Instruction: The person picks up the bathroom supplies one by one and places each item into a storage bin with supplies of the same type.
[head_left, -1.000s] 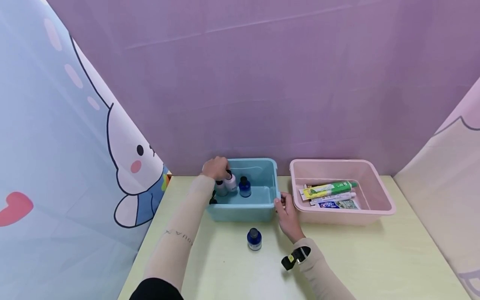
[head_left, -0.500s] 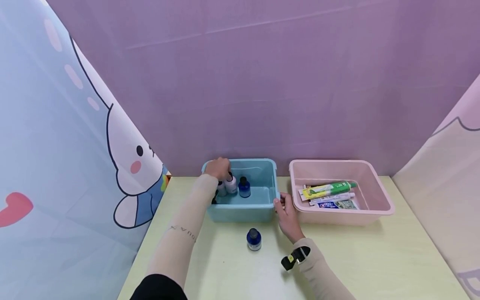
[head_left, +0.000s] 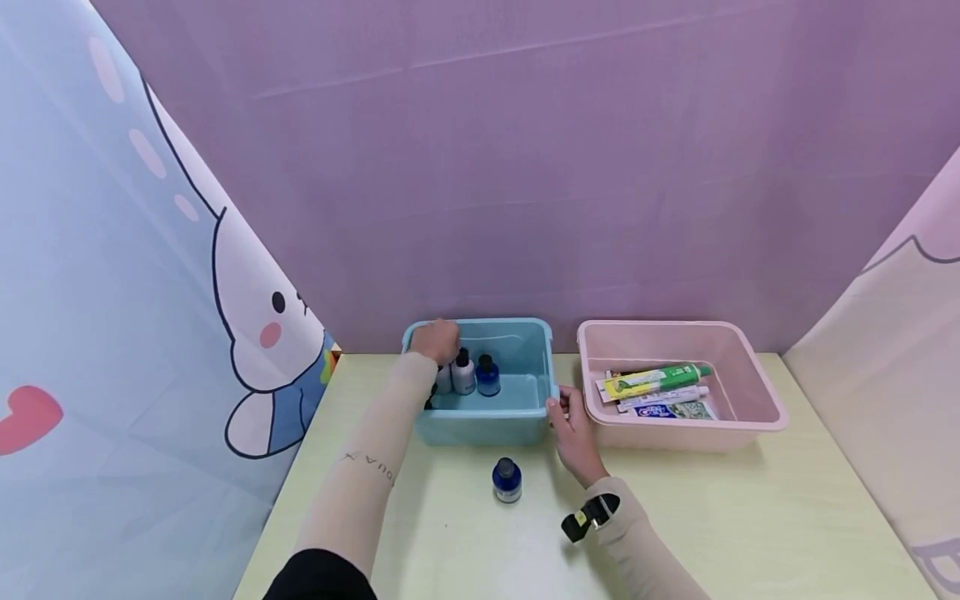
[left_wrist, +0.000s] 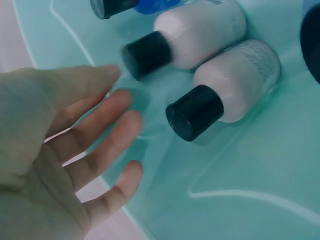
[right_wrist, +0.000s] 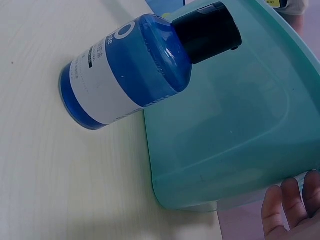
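Note:
My left hand (head_left: 437,340) reaches over the far left of the teal bin (head_left: 483,427). In the left wrist view its fingers are spread and relaxed, holding nothing, just short of the black caps of two pale pump-less bottles (left_wrist: 240,80). One pale bottle (head_left: 464,375) stands upright beside a blue bottle (head_left: 488,379) inside the bin. At the bin's near right corner, my right hand (head_left: 576,433) grips the rim, thumb in front and fingers along the side. Another blue bottle (right_wrist: 115,75), black-capped with a white label, stands on the table in front of the bin.
A pink bin (head_left: 697,433) sits close on the right with several toothpaste tubes (head_left: 656,381) in it. Dark caps show by the teal bin's left wall, partly behind the left forearm. A purple cloth (head_left: 525,167) hangs behind the table (head_left: 465,542).
A pale bottle in the teal bin, earlier tilted under my left hand, now stands upright with the hand off its cap. The right hand has stayed at the corner.

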